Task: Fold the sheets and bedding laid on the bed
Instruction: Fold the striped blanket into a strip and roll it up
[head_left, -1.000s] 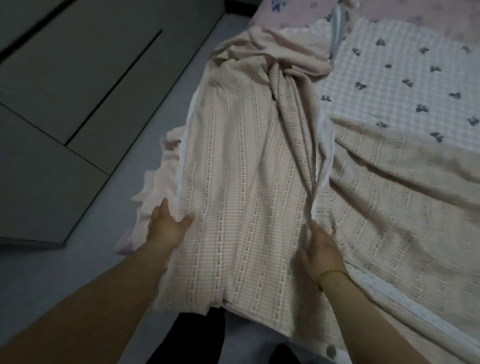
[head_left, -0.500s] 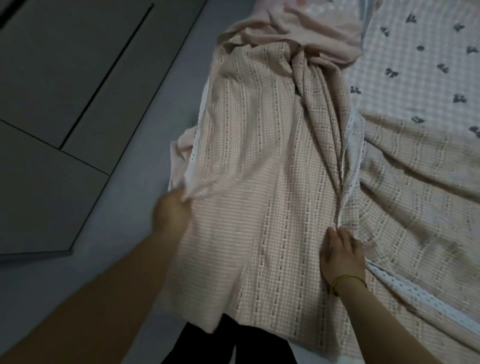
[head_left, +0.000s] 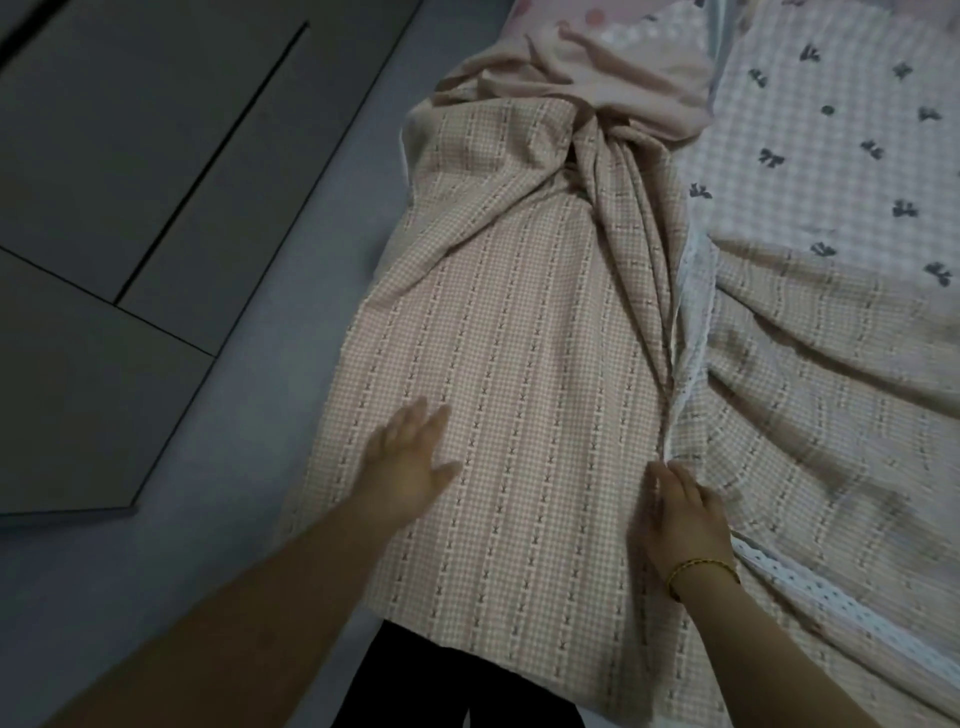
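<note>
A pink checked sheet (head_left: 524, 332) with dotted stripes lies folded lengthwise along the bed's left edge, bunched into creases at its far end. My left hand (head_left: 408, 465) lies flat on its near left part, fingers straight and spread. My right hand (head_left: 683, 514), with a gold bracelet at the wrist, rests on the sheet's right fold line, fingertips at the white lace trim (head_left: 693, 322). Whether those fingers pinch the fabric is hidden. More of the same sheet (head_left: 831, 415) spreads rumpled to the right.
A white checked bed cover (head_left: 831, 156) with dark bows shows at the upper right. Plain pink bedding (head_left: 623, 67) is heaped at the far end. Grey floor (head_left: 291, 322) and dark cabinet fronts (head_left: 130, 182) run along the left. My dark trousers (head_left: 441, 680) stand at the bed's edge.
My left hand let go of the sheet's left edge, which it had pulled over, and now lies flat on the folded panel. The loose pink flap at the left is gone. My right hand stayed put.
</note>
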